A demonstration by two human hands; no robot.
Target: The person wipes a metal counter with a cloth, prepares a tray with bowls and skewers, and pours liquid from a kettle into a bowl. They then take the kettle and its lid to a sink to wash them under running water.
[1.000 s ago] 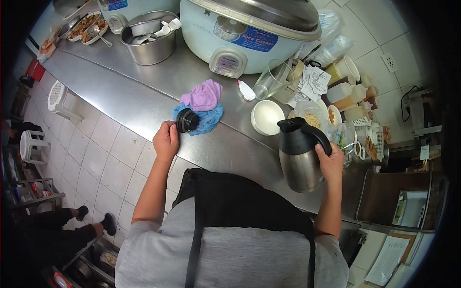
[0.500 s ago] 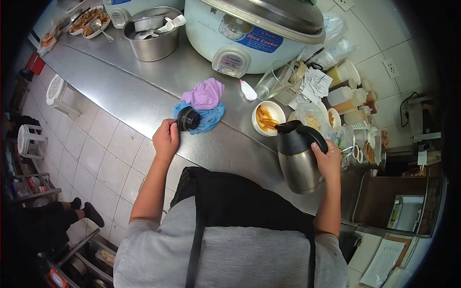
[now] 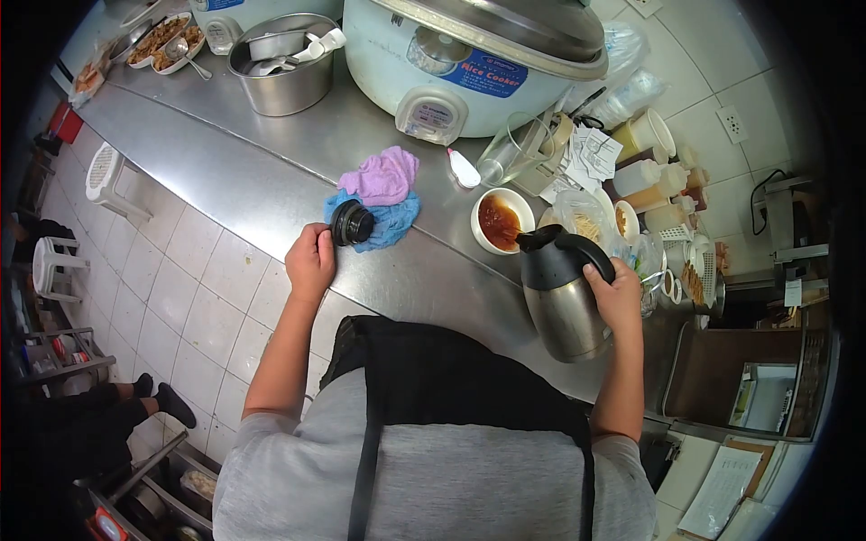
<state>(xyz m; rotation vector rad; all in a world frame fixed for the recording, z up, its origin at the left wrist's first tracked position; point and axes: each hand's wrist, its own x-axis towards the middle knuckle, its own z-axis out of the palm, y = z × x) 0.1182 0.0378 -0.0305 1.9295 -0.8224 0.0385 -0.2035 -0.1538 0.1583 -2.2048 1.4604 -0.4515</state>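
Note:
My left hand point(image 3: 311, 261) is closed on a black lid point(image 3: 352, 223), held by its edge beside the blue cloth point(image 3: 393, 222) and the purple cloth point(image 3: 382, 176). In my right hand point(image 3: 613, 293) is the black handle of a steel thermal jug point(image 3: 563, 307). The jug is tilted, its spout at the rim of a white bowl point(image 3: 511, 206). Reddish-brown liquid point(image 3: 498, 221) fills the lower part of the bowl, and a little brown liquid shows at the spout.
A large rice cooker point(image 3: 388, 72) and a steel pot point(image 3: 287, 90) with utensils stand at the back of the steel counter point(image 3: 225, 144). A glass pitcher point(image 3: 516, 149) and sauce bottles point(image 3: 658, 189) are right. A person's legs point(image 3: 135, 406) show lower left.
The bowl now holds more liquid, a reddish-brown pool where a thinner stream was spreading. The stream at the spout looks smaller. Both hands have barely moved.

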